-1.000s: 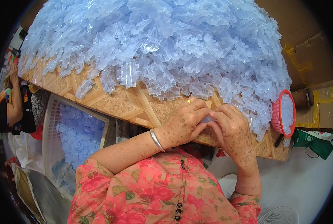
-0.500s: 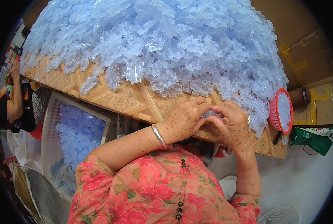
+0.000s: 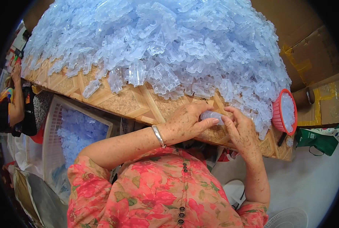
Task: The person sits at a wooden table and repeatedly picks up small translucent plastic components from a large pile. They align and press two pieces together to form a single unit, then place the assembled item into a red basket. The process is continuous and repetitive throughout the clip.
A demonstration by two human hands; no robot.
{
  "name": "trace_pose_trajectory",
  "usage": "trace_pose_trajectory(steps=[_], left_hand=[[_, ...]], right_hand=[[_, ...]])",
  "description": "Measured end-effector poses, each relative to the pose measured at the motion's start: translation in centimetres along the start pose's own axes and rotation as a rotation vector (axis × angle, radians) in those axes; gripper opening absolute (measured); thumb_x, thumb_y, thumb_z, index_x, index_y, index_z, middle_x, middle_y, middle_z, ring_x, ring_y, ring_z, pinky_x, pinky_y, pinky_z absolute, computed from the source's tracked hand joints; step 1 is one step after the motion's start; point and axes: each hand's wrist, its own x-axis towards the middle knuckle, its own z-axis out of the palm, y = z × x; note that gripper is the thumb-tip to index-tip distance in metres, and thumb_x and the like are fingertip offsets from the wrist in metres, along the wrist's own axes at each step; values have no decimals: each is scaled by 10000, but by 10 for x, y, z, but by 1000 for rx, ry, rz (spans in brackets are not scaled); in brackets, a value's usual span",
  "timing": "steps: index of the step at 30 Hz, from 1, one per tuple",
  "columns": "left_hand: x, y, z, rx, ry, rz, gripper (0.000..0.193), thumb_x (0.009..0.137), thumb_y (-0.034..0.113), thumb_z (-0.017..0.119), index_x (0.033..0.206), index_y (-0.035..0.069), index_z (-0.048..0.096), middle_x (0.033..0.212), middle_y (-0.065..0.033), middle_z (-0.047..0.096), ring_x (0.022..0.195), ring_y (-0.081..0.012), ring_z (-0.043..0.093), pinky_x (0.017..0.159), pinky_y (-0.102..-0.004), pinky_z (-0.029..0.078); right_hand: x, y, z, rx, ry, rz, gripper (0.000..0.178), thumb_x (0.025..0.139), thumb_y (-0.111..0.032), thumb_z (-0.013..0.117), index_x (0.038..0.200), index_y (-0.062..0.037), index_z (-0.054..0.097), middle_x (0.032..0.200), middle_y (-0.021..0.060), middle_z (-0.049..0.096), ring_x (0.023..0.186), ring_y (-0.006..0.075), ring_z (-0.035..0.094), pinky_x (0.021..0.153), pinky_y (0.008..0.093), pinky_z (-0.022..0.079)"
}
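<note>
Head view: left hand [image 3: 188, 119] grips one clear piece [image 3: 211, 115]; right hand [image 3: 242, 131], grip unclear; heap [image 3: 158, 45] remains across desk [image 3: 129, 99]; part-filled crate [image 3: 50, 133] beside near edge.

The heaped pieces [image 3: 169, 49] look glossy plastic, the bracelet [image 3: 158, 136] polished metal.

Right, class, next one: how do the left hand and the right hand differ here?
The left hand has a silver bangle at its wrist; the right hand's wrist is bare. The left hand pinches a clear piece between thumb and fingers; the right hand's fingertips are by its right end, contact unclear. Both hands are ungloved, near the table's front edge.
</note>
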Motion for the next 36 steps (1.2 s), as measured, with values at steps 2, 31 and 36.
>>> trace_pose_trajectory(steps=[2,31,36], left_hand=[[4,2,-3,-42,-62,-65,373,1001,271,659,1251,-6,656,961,-107,681,773,-143,705,638,-281,560],[21,-1,8,-471,-195,-436,334,1025,145,557,1334,69,661,1080,-95,746,875,-118,712,790,-265,613],[5,-23,22,-99,28,38,377,957,109,626,1331,74,663,995,-128,755,758,-143,725,704,-271,597]], right_hand=[[5,-11,-4,-20,-112,75,409,991,-328,638,1235,0,621,743,81,664,594,157,617,597,331,473],[29,1,-3,777,-569,558,446,1025,-382,586,1252,-29,436,925,218,706,681,243,743,454,284,594],[18,9,9,738,-433,517,467,1014,-414,595,1275,-58,442,822,192,710,602,232,724,450,271,581]])
